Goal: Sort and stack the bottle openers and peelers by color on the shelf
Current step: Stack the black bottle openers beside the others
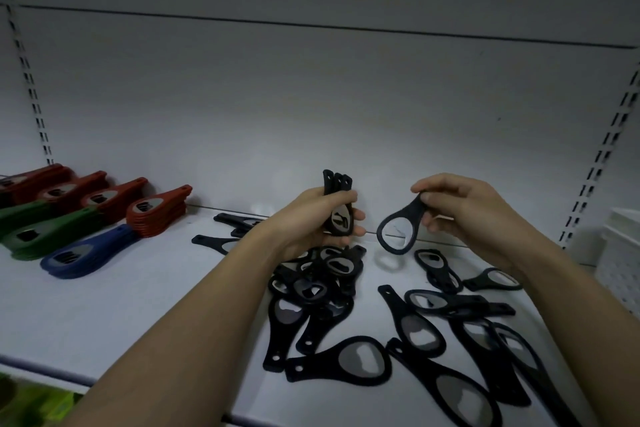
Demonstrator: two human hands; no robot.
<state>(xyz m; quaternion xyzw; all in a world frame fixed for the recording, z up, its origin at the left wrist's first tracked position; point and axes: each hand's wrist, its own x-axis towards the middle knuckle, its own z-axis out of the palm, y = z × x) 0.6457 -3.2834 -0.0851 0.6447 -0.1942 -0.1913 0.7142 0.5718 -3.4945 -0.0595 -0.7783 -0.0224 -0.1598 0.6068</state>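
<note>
L hand [320, 218] gripping black stack [337, 198]

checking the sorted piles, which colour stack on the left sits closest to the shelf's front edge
The blue stack. It lies in front of the green stacks, while the red stacks run in a row behind them, nearer the back wall.

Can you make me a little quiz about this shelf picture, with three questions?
1. True or false: the left hand grips a bunch of black plastic bottle openers.
2. Which colour is the stack nearest the front, left of the arms? A red, B blue, C yellow.
3. Fill in: the right hand pinches one black opener by its ____.

Key: 1 true. 2 B, the blue plastic opener stack. 3 handle.
</note>
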